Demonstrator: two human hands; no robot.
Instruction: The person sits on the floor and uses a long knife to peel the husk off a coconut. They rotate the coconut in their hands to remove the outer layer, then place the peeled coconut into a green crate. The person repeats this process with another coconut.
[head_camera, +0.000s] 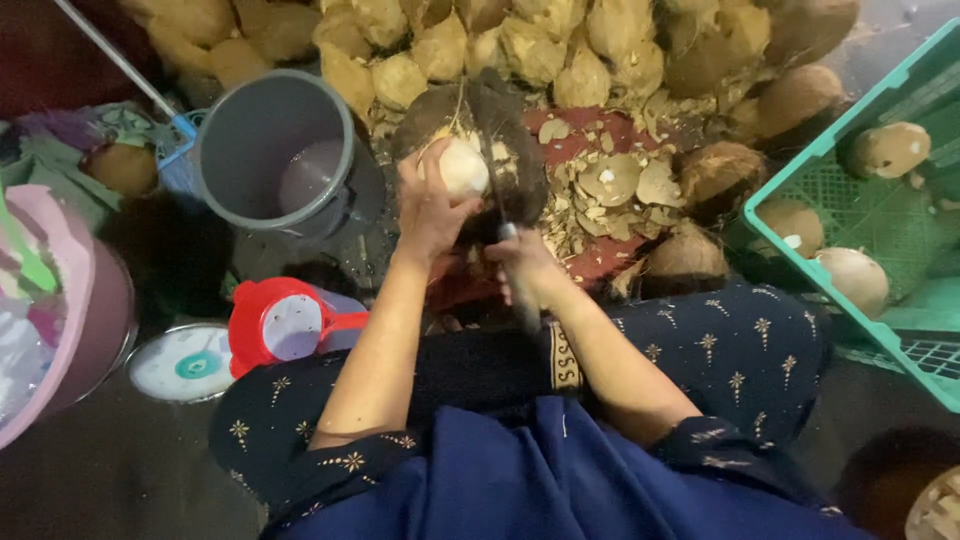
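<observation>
The left hand (428, 205) curls around a pale, peeled coconut (463, 167), pressing it onto a dark round block (520, 150) just beyond the fingers. The right hand (525, 268) is clenched on the handle of a knife (492, 150), whose blade runs forward beside the coconut. A grey bucket (275, 150) stands left of the left hand; a green crate (870, 200) sits well right of the right.

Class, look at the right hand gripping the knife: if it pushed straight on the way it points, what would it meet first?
Probably the peeled white coconut held by the left hand; the right hand points up toward it, though depth is unclear.
</observation>
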